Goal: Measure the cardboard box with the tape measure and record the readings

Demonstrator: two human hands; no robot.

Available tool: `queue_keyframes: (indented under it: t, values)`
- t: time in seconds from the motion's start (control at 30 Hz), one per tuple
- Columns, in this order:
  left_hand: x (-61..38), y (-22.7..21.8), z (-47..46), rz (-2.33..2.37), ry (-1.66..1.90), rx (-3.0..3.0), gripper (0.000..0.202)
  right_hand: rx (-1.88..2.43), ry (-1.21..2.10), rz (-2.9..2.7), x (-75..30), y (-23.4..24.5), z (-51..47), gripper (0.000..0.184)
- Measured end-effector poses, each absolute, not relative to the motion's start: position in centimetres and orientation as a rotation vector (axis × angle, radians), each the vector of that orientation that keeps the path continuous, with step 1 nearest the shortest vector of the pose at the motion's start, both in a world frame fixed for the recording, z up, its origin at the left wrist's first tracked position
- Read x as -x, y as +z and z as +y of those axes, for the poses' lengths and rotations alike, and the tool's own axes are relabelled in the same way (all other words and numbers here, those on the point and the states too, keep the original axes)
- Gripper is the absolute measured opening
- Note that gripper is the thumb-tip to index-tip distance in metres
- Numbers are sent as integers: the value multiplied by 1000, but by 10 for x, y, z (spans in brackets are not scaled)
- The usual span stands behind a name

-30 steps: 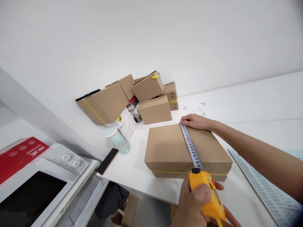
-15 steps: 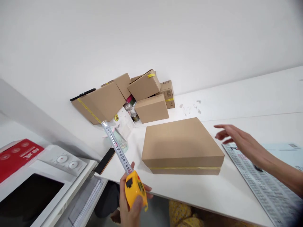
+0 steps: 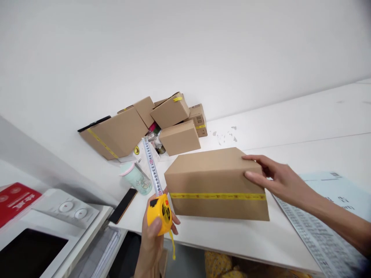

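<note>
My left hand (image 3: 153,235) is closed round a yellow tape measure (image 3: 158,209) near the table's front edge. Its steel blade (image 3: 151,165) sticks out, pointing up and away, free at the tip. My right hand (image 3: 272,178) grips the right end of a flat cardboard box (image 3: 216,181) with a yellow tape band. The box is tipped up, its taped side facing me, its lower edge on the white table (image 3: 290,127). The tape measure sits just left of the box's near left corner.
A heap of several cardboard boxes (image 3: 145,121) lies against the wall at the back left. A mint cup (image 3: 136,178) and a black phone (image 3: 122,206) lie left of the box. A printed sheet (image 3: 324,227) lies at the right. A white machine with a red label (image 3: 37,227) stands at the lower left.
The tape came off the box and swung left with my left hand. My right hand let go of the blade tip, then took the box's right end and tipped the box up.
</note>
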State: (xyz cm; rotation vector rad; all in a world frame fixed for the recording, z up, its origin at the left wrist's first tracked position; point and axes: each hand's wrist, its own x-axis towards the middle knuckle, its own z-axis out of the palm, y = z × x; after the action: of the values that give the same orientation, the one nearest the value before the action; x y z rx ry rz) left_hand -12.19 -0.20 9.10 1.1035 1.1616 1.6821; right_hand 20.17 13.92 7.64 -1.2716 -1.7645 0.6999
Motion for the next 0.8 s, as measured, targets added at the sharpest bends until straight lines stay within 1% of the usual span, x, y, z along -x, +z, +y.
queue_keyframes:
  t: [0.1,0.17,0.23,0.3,0.4,0.47,0.57,0.6,0.73,0.8]
  values:
    - [117,107,12,1186,1689,-1112,59,1328,677,-1805,-200,102,162,57]
    - [113,113,18,1216,1678,-1127,60,1307,601,-1814,-196,112,176,50]
    - [108,114,18,1254,1693,-1162,67,1205,489,-1817,-191,117,188,44]
    - [99,108,11,1246,1662,-1218,76,1096,452,-1842,-186,120,197,38]
    - [72,81,-1,1056,1418,-1164,94,1012,521,-1926,-180,124,204,30]
    - [48,55,-5,933,1257,-975,107,960,474,-1981,-176,126,207,27]
    - [14,21,-6,923,1244,-801,113,895,249,-2053,-171,128,208,31]
    - [6,15,-6,944,1256,-792,111,887,180,-2078,-170,129,208,34]
    - [-3,18,-11,971,1206,-851,97,878,-30,-2181,-167,126,208,50]
    - [-2,25,-13,945,1156,-863,95,871,-104,-2216,-167,125,210,55]
